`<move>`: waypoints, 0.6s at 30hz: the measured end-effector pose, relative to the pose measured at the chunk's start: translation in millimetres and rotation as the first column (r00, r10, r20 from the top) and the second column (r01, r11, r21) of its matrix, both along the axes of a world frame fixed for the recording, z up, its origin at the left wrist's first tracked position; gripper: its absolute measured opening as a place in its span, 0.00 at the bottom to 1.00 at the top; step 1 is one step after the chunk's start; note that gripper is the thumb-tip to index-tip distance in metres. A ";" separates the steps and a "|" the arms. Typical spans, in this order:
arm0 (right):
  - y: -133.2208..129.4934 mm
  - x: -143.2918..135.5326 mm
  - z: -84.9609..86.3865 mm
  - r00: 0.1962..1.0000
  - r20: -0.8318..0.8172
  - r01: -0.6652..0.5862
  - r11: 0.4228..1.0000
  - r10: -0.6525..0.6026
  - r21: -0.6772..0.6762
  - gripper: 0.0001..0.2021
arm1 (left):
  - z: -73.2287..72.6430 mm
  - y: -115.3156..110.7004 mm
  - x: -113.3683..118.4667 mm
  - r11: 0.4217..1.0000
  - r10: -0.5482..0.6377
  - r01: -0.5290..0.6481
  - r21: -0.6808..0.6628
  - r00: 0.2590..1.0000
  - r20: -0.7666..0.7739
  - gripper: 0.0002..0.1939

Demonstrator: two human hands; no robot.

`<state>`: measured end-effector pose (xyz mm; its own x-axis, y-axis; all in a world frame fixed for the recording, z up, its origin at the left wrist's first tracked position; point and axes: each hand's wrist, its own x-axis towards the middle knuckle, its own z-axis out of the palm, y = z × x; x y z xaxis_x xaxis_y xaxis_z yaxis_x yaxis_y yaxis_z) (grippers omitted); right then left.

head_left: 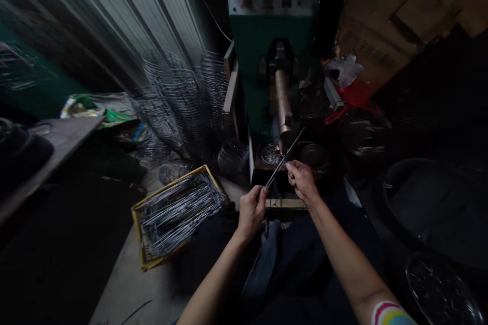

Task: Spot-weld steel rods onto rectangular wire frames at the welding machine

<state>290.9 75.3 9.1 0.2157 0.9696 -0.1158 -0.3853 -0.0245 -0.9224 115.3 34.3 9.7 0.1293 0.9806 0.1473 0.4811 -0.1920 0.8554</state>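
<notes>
A thin metal wire piece (275, 174) slants up and to the right in front of the machine. My left hand (252, 209) is closed on its lower end. Nearer its middle, my right hand (301, 179) is pinched; its fingertips are by the wire, but what exactly they hold is too small to make out. Just above the hands is the metal arm (282, 101) of a green machine (251, 61), its tip close to the wire. A round dish of small metal bits (271, 154) lies beneath that tip.
A yellow crate (137, 233) full of metal rods stands at the left. Behind it rise stacks of wire rings (183, 96). Red and white plastic bags (354, 94) and cardboard (366, 45) are at the right, above a large dark tub (389, 177).
</notes>
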 end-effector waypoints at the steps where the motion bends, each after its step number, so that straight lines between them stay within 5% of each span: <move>1: 1.1 -0.1 0.0 1.000 0.002 -0.001 1.000 0.001 0.001 0.14 | -0.1 1.2 -0.4 1.000 0.002 -0.002 0.005 1.000 -0.003 0.16; 18: 10.0 0.5 -0.5 1.000 0.008 0.005 0.999 -0.005 -0.044 0.13 | 6.7 9.5 -0.9 1.000 -0.005 0.005 0.012 1.000 -0.025 0.15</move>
